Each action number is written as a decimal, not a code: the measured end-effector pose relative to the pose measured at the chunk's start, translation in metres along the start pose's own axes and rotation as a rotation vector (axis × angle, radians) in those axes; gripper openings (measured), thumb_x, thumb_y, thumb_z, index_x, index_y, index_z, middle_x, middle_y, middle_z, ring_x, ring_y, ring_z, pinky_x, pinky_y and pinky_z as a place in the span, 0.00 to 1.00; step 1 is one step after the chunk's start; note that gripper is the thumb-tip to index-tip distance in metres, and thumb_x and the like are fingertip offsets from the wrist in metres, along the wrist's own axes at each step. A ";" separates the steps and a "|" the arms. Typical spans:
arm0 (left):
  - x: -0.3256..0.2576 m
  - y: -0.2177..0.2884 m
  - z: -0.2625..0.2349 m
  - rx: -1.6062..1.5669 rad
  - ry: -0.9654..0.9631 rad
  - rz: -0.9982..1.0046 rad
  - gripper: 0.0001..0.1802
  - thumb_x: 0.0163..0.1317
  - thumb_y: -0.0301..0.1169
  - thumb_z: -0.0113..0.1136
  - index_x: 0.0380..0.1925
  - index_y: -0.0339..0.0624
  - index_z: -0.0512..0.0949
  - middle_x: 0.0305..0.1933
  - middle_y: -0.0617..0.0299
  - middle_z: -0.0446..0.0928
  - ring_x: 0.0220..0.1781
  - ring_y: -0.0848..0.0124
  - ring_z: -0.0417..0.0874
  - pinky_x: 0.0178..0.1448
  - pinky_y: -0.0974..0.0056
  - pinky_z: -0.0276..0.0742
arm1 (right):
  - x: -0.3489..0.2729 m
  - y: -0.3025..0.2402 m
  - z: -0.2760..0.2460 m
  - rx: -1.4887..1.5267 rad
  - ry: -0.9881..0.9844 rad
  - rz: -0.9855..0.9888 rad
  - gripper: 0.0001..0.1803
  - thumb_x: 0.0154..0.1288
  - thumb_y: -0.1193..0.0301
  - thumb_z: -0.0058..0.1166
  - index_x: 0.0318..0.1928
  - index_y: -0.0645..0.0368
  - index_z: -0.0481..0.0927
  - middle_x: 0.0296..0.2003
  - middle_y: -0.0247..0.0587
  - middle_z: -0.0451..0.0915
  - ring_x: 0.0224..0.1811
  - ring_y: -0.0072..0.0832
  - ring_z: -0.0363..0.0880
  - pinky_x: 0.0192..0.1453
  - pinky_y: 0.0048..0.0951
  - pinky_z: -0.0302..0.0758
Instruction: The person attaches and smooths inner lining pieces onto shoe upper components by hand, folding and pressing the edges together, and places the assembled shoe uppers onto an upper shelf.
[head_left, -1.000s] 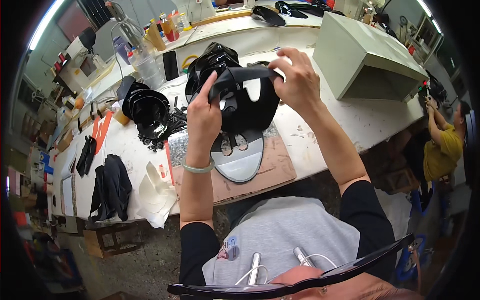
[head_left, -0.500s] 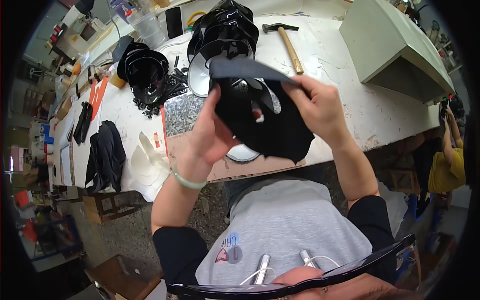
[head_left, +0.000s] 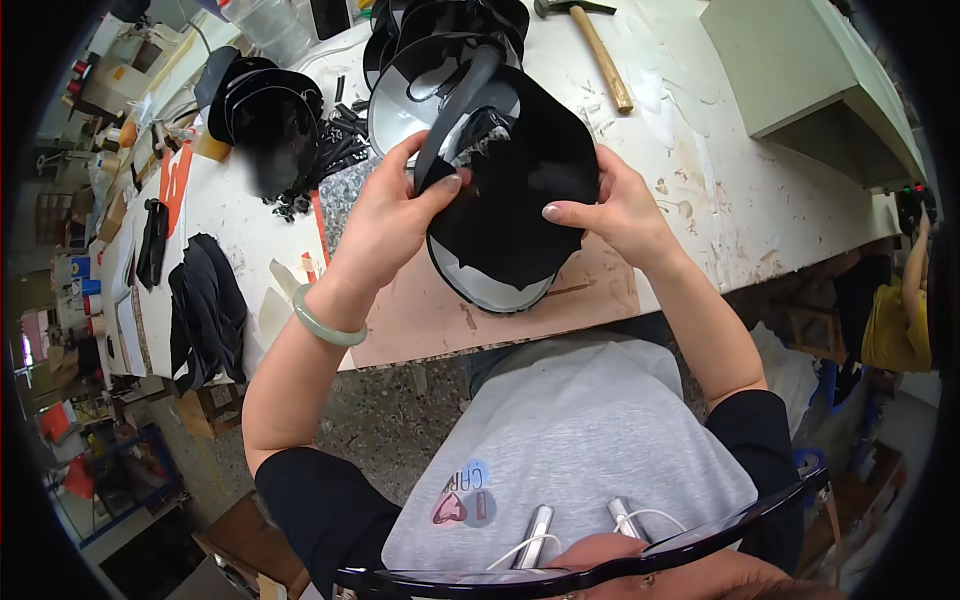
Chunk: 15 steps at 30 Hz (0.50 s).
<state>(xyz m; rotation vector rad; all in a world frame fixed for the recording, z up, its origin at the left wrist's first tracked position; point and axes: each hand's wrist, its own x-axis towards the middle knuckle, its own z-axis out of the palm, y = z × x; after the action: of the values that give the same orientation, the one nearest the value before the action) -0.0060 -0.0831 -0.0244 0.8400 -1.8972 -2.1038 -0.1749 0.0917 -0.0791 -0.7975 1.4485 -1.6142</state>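
Holding a black cap piece (head_left: 510,190) up over the table (head_left: 700,210), both hands grip it from the sides. The left hand (head_left: 385,225) is on the piece's left edge. Its thumb presses on the front, near the top, w/ the other fingers curled round behind, so they pinch the black cloth btwn them. The right hand (head_left: 615,215) is on the right edge. Its thumb lies flat on the front, pointing left, & the other fingers wrap behind the edge. So the piece sits btwn the two hands, w/ thumbs in front & fingers at the back. A black strap (head_left: 450,110) sticks up from the piece, just by the left hand's fingertips. The low rim of the piece looks shiny & grey.

Under the piece lies a brown cardboard sheet (head_left: 430,320) on the table's near edge. A green bangle (head_left: 325,325) is on the left wrist. A stack of black brims (head_left: 440,40) sits right behind the piece. A hammer (head_left: 600,50) w/ a wood handle lies further back, to the right. More black pieces (head_left: 265,115) lie far left, & dark cloth (head_left: 205,305) lies at the left end of the table. A pale box (head_left: 810,70) stands at the right.
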 end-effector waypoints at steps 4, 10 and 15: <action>-0.002 -0.006 -0.007 0.051 0.034 -0.043 0.28 0.70 0.26 0.53 0.65 0.29 0.57 0.48 0.50 0.80 0.48 0.70 0.82 0.53 0.67 0.79 | -0.008 -0.016 0.004 -0.125 0.011 0.198 0.34 0.54 0.77 0.69 0.59 0.66 0.66 0.43 0.38 0.80 0.38 0.18 0.80 0.31 0.18 0.78; -0.012 -0.024 -0.006 0.227 -0.066 0.094 0.38 0.65 0.24 0.60 0.71 0.38 0.52 0.46 0.50 0.81 0.47 0.70 0.82 0.51 0.65 0.78 | -0.011 0.007 0.006 -0.063 -0.029 0.068 0.36 0.52 0.79 0.69 0.60 0.66 0.66 0.49 0.41 0.79 0.51 0.24 0.78 0.56 0.28 0.78; -0.019 -0.022 -0.009 0.175 -0.130 0.099 0.57 0.55 0.16 0.65 0.75 0.43 0.35 0.47 0.50 0.81 0.47 0.70 0.83 0.52 0.65 0.80 | -0.010 0.006 0.009 -0.030 -0.066 0.156 0.36 0.52 0.80 0.70 0.60 0.66 0.66 0.50 0.41 0.79 0.52 0.26 0.78 0.59 0.30 0.77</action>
<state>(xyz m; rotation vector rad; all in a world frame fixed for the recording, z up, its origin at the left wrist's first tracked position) 0.0196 -0.0779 -0.0400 0.6396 -2.1667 -2.0012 -0.1617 0.0959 -0.0828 -0.7289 1.4538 -1.4390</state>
